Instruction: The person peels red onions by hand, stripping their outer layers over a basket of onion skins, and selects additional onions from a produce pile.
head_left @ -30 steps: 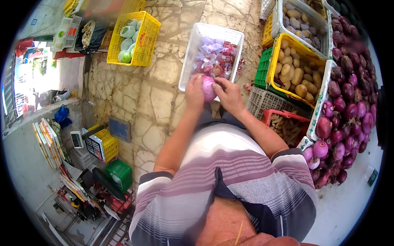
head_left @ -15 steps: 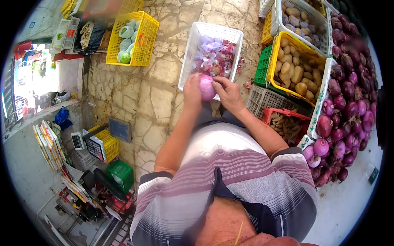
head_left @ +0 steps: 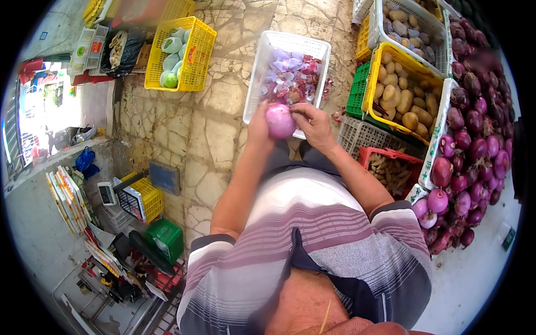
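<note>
Onion shifts slightly leftward, more of its face showing between the hands

Since half a second ago, the purple onion [head_left: 280, 121] has edged left and the right hand [head_left: 315, 125] has drawn its fingertips farther up its side. From where I stand, the left hand [head_left: 258, 125] has the firmer hold, fingers curled around the onion's left flank. Right thumb and forefinger are bent close together against the far right edge; I can't tell whether they're pinching any skin.

What counts is that the onion lies just left of those right fingertips and slightly nearer the body. It's nearly round, no clear long axis, though a small dark mark sits on its far side, close to the fingertips.

Just beyond the fingers, lower down, is a white crate [head_left: 297, 42] scattered with onion skins [head_left: 290, 75]. Well right of them stand potatoes [head_left: 406, 103], with heaped purple onions [head_left: 472, 151] farther right. Well off to their far left, a yellow crate [head_left: 198, 56] holds pale green rounds.
</note>
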A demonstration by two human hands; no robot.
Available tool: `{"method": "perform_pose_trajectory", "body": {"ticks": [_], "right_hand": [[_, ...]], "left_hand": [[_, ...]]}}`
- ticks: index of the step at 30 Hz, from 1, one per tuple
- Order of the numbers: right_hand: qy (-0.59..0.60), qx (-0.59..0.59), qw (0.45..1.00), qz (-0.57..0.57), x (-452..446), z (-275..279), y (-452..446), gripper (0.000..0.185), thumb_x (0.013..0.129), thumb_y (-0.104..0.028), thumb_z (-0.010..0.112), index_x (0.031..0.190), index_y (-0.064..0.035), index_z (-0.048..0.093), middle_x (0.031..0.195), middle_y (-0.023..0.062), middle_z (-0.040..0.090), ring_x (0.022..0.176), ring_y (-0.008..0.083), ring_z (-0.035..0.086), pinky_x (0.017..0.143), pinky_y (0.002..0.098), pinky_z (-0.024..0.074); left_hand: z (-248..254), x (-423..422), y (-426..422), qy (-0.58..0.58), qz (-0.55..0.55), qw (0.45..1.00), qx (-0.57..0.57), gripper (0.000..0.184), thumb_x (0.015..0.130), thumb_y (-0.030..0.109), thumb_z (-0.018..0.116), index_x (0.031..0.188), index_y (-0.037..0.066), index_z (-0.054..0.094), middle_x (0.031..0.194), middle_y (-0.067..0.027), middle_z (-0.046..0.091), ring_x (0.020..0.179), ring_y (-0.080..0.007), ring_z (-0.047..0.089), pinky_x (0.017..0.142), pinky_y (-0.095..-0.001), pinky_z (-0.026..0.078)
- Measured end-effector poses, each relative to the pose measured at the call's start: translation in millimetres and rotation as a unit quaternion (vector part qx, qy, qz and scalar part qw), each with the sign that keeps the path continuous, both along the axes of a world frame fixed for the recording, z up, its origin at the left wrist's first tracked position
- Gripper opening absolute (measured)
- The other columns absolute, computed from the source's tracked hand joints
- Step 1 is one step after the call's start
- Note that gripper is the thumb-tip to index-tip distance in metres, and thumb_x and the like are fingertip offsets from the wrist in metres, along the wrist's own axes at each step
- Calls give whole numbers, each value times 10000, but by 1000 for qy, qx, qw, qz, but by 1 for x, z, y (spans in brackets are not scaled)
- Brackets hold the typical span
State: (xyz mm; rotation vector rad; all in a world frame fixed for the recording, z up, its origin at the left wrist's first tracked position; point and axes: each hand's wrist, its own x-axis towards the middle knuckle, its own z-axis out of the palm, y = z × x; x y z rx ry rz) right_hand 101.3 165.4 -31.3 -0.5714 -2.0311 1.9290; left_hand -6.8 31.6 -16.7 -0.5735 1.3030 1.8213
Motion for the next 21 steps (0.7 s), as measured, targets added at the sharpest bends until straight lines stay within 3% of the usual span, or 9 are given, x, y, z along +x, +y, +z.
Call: {"method": "perform_pose_trajectory", "body": {"ticks": [5, 11, 17, 21], "right_hand": [[60, 34, 997, 29, -2, 9, 9, 164, 898, -34, 683, 1054, 12, 706, 1061, 143, 696, 963, 268, 671, 870, 345, 529], [65, -4, 998, 2, 1, 6, 3, 133, 886, -22, 691, 1012, 18, 690, 1052, 143, 670, 1000, 271, 656, 886, 348, 518], [69, 61, 996, 9, 4, 10, 4, 131, 895, -26, 674, 1018, 17, 665, 1080, 141, 653, 997, 281, 641, 889, 349, 514], [60, 3, 998, -11, 9, -5, -1, 129, 918, -54, 660, 1031, 8, 671, 1075, 127, 663, 972, 240, 643, 863, 339, 515]], "left_hand": [[-4, 0, 2, -34, -1, 999, 22, 382, 1078, 384, 442, 1196, 46, 577, 1093, -130, 680, 943, -266, 696, 852, -475, 599], [-5, 0, 3, -55, -10, 998, 43, 392, 1083, 381, 433, 1199, 36, 580, 1096, -137, 679, 945, -271, 696, 859, -483, 596], [-22, 1, 0, -55, -2, 997, 58, 409, 1086, 387, 423, 1212, 30, 577, 1101, -143, 679, 954, -278, 696, 860, -488, 594], [-10, 0, 4, -64, -19, 997, 38, 428, 1092, 399, 400, 1216, 29, 578, 1109, -145, 680, 954, -273, 698, 858, -486, 596]]}}
